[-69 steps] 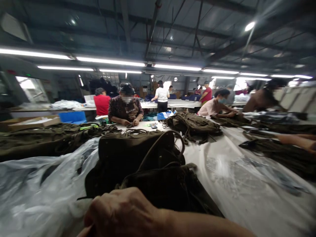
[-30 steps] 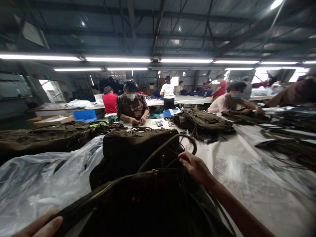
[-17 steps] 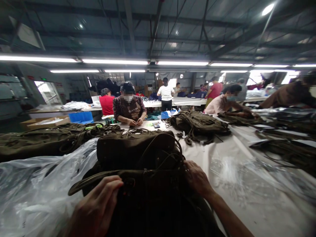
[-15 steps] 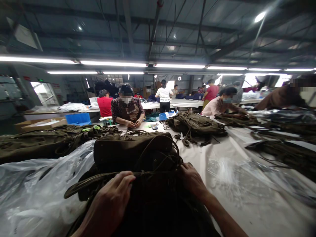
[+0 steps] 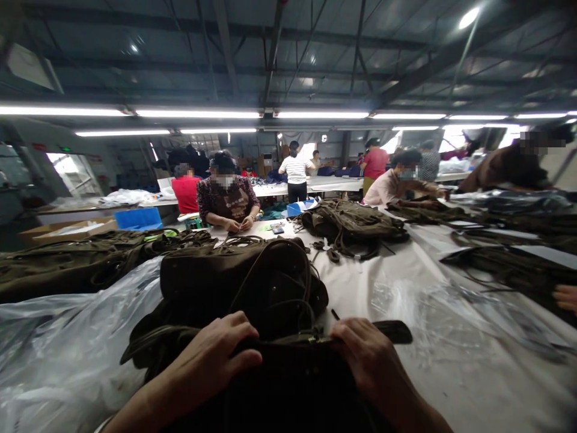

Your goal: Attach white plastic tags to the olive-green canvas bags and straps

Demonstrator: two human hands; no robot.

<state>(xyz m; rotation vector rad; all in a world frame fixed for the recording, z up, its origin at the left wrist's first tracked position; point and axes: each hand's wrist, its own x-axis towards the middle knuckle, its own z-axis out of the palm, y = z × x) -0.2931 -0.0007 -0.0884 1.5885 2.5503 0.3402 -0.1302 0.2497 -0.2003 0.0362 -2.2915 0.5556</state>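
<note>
A dark olive fabric bag (image 5: 293, 379) stands right in front of me, its lower part lost in shadow. My left hand (image 5: 225, 349) is closed over the left part of its top edge, fingers beyond and thumb on the near side. My right hand (image 5: 367, 349) grips the same edge further right. Between the hands a small brassy metal piece (image 5: 315, 339) shows on the edge. Past my right fingers a strap end (image 5: 396, 332) sticks out. Directly behind lies a bulky olive bag part (image 5: 202, 276) with a cord looped over it; whether it is a separate bag, I cannot tell.
Clear plastic bags (image 5: 81, 337) lie at left, more plastic (image 5: 406, 307) at right on the pale tabletop (image 5: 451, 379). Olive bags (image 5: 356, 222) are piled around. A co-worker (image 5: 228, 198) sits opposite; another (image 5: 401, 180) leans in at right. A person's hand (image 5: 567, 297) shows at the right edge.
The held edge has come slightly lower and nearer. My right hand has shifted right, and a strap end now shows beyond it. Another person's hand has appeared at the far right.
</note>
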